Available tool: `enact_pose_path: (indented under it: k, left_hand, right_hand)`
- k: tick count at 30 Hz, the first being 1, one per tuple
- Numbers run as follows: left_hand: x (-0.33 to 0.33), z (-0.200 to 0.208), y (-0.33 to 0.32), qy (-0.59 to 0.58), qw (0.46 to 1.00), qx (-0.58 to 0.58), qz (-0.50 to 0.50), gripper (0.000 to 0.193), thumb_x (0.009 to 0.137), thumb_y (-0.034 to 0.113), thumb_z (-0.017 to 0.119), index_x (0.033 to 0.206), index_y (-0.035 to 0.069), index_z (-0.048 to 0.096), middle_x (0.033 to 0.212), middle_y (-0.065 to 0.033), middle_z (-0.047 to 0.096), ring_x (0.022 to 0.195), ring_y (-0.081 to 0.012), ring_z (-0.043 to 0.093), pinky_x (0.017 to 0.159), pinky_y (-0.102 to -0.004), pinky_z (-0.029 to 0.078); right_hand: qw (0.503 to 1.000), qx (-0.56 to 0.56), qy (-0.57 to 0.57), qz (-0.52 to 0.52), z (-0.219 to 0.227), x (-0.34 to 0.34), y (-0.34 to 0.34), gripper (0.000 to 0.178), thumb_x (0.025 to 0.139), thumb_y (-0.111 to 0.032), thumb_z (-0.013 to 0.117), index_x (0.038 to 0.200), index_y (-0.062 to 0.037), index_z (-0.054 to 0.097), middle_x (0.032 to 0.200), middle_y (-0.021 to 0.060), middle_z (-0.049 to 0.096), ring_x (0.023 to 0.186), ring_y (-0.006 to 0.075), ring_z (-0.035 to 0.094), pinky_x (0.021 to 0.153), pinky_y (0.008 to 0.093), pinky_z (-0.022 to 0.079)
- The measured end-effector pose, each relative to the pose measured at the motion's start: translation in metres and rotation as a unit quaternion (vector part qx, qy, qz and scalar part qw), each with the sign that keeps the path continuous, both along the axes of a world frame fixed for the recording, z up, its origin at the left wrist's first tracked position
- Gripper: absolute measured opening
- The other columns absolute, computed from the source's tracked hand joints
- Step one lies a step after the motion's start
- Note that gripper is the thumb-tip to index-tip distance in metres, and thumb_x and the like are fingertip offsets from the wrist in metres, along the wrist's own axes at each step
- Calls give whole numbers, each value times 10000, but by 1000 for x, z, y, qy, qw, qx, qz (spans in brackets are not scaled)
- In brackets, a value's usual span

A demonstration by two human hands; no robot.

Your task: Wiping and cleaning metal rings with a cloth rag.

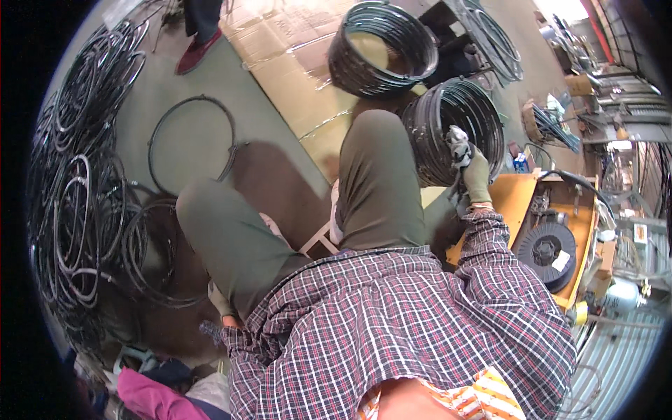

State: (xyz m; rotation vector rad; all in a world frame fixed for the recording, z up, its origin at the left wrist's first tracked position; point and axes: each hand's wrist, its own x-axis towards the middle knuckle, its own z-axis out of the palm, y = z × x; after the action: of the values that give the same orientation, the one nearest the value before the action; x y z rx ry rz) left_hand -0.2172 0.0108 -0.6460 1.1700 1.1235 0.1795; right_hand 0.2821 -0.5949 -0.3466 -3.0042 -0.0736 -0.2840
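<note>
My right hand (477,176), in a greenish glove, is closed round a crumpled grey rag (459,148). It is at the near right side of a leaning stack of black rings (427,143), with the rag in front of the stack's opening. Whether the rag touches the rings I cannot tell. My left hand (221,302), also gloved, hangs low beside my left thigh, its fingers mostly hidden. A single black ring (155,157) lies on the floor to the left, with several thinner black hoops (126,248) nearer me.
Large tangled piles of black hoops (66,224) line the left side. Flattened cardboard (280,63) covers the floor ahead, bearing another ring stack (343,66). A yellow machine (505,203) with a black wire spool (546,255) stands at right. Another person's red shoe (198,54) is at far left.
</note>
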Motion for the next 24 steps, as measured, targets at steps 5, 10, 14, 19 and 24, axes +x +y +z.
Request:
enact_pose_path:
  k: [5,10,14,19,24]
  left_hand:
    - [-87,-30,28,82,941,278,-175,404,939,255,577,1241,-11,610,1230,-189,634,1114,-300,599,932,-402,466]
    - [-28,-8,3,-84,981,163,-63,406,977,296,507,1262,36,633,1255,-202,634,1134,-294,601,981,-397,447]
    - [42,14,-14,-35,971,107,-213,414,973,306,508,1267,40,630,1250,-193,641,1135,-296,605,985,-398,447]
    - [95,35,-21,60,955,67,-281,426,968,320,509,1272,46,625,1244,-183,648,1136,-299,610,991,-399,446]
    - [9,47,62,212,964,88,-131,437,963,333,510,1277,51,621,1238,-173,656,1137,-302,615,997,-401,445]
  right_hand:
    - [999,19,24,12,-13,-26,28,395,813,-80,618,1206,-34,628,1131,212,656,1057,397,625,889,445,498]
    - [991,-44,123,9,-28,-51,42,348,801,-41,557,1139,-44,639,1037,206,651,984,397,628,861,464,498]
    - [979,61,180,80,-62,-108,71,301,790,-141,624,1085,-83,624,1006,163,648,933,357,646,830,451,523]
    - [962,187,198,21,-157,-158,68,268,932,-216,542,1108,-43,646,1018,214,673,911,406,648,823,500,507]
    - [953,273,117,-53,-102,-103,67,135,894,-44,530,903,-29,664,934,86,694,783,140,637,585,317,492]
